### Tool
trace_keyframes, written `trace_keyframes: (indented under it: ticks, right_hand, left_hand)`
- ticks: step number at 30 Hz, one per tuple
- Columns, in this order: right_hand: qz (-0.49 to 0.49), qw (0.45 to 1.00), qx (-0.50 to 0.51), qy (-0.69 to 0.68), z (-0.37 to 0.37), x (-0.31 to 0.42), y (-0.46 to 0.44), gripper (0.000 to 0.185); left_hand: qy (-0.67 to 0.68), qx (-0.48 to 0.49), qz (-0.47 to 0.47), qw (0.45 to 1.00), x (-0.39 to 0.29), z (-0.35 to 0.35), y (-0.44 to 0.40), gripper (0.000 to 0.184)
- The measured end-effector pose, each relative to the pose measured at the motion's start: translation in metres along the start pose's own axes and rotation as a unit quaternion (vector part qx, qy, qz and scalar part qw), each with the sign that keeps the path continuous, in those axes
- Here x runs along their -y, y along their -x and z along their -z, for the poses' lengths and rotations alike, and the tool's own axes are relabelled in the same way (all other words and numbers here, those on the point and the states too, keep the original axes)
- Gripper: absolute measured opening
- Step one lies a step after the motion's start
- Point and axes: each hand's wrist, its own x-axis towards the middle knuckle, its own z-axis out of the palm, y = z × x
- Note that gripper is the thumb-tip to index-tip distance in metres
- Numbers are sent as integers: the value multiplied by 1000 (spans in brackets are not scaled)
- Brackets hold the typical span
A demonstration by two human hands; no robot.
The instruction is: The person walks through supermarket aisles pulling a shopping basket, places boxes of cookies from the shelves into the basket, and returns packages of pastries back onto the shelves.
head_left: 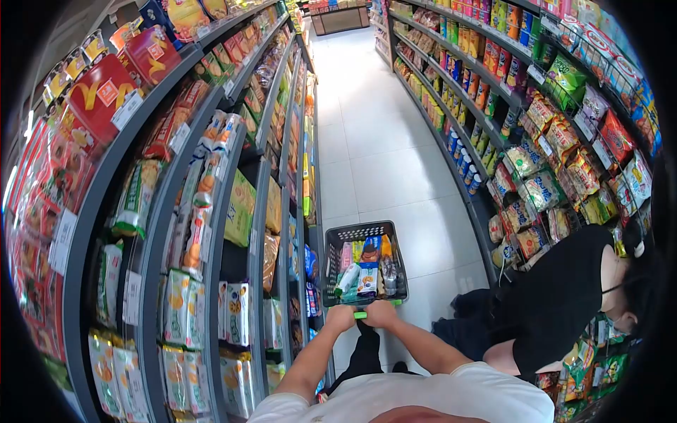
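A dark grey shopping basket (331,261) with perforated walls is in front of me, low over the aisle floor. Along its near side runs a green handle (360,315). My left hand (340,319) is closed around the left end of this handle, and my right hand (381,315) grips it further right. Inside the basket lie several packaged goods, among them a blue packet (369,255), a white-and-green packet (348,280) and an orange one (386,246). What supports the basket underneath is hidden.
Tall shelves (159,240) of packaged biscuits and snacks line my left. More shelves (451,70) of canisters and bagged snacks line the right. A person in black (557,296) bends close to the right shelf. Pale floor tiles (367,141) stretch ahead.
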Motion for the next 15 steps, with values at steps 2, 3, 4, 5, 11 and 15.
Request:
trace_keyframes:
  ticks: [2,3,4,5,11,15]
  right_hand:
    - [1,1000,-16,5,14,-7,-22,32]
    - [-4,1000,-15,4,12,-11,-32,32]
    - [-10,1000,-21,11,16,-15,-48,32]
    - [-15,999,-26,20,19,-20,-64,33]
    - [-35,999,-22,28,53,-35,-121,31]
    - [-43,998,-35,15,69,-40,-147,34]
  left_hand:
    - [-8,3,-15,1000,6,23,-25,21]
    - [-14,5,-26,1000,9,33,-35,22]
    - [-16,1,-34,999,11,45,-43,23]
    - [-14,0,-37,999,18,48,-58,23]
    - [4,13,-57,998,39,87,-118,23]
    - [-15,22,-67,997,51,95,-152,23]
